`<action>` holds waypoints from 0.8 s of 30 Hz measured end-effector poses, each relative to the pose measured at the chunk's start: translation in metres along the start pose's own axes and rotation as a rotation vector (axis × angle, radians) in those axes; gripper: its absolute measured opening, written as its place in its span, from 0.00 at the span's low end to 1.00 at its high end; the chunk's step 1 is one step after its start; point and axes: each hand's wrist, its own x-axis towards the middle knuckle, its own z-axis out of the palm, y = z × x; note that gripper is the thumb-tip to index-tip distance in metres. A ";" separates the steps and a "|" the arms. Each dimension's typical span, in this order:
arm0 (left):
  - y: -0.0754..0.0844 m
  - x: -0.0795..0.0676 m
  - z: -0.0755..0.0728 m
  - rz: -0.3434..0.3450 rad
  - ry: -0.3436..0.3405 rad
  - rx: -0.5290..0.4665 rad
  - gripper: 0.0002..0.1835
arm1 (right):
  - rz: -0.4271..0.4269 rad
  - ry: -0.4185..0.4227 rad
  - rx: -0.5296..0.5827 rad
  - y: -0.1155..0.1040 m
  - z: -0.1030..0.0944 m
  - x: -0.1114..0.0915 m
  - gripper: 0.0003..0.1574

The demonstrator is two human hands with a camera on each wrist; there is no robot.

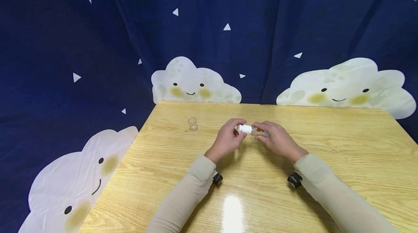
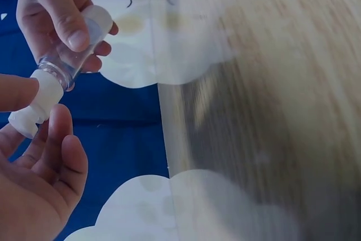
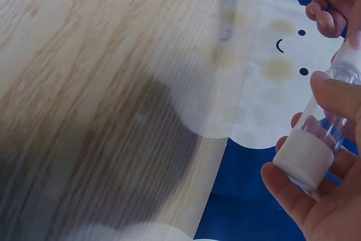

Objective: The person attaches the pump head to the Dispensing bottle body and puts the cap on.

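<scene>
A small clear pump bottle [image 2: 66,65] with a white pump head [image 2: 47,91] is held between both hands above the table, lying nearly level in the head view. My left hand [image 1: 226,138] pinches the white head between thumb and fingers. My right hand [image 1: 277,139] grips the clear body, thumb on one side and fingers on the other. A white bottom [image 3: 304,159] shows inside the clear body in the right wrist view. Left of the hands, an open-topped clear plastic cap [image 1: 193,125] stands on the table.
The wood-grain table [image 1: 156,175] reaches back to a dark blue curtain [image 1: 202,26] printed with smiling clouds and white triangles. Black wrist cameras sit under both beige sleeves [image 1: 186,196]. Light glares off the front of the tabletop.
</scene>
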 end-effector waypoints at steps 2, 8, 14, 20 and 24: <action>0.000 -0.001 0.000 0.000 0.001 -0.002 0.21 | 0.003 -0.001 -0.001 0.000 0.000 0.000 0.27; 0.000 -0.002 0.001 -0.029 -0.016 -0.043 0.27 | -0.008 0.015 0.001 -0.001 0.000 -0.001 0.27; 0.002 -0.002 0.002 -0.175 -0.008 -0.073 0.31 | 0.001 0.002 0.006 -0.003 0.000 -0.001 0.27; 0.003 0.000 -0.001 -0.250 0.028 -0.057 0.24 | 0.012 -0.003 0.009 -0.004 -0.001 -0.001 0.27; 0.003 0.000 -0.001 -0.244 0.009 -0.067 0.18 | 0.017 -0.015 0.004 -0.003 -0.001 -0.002 0.28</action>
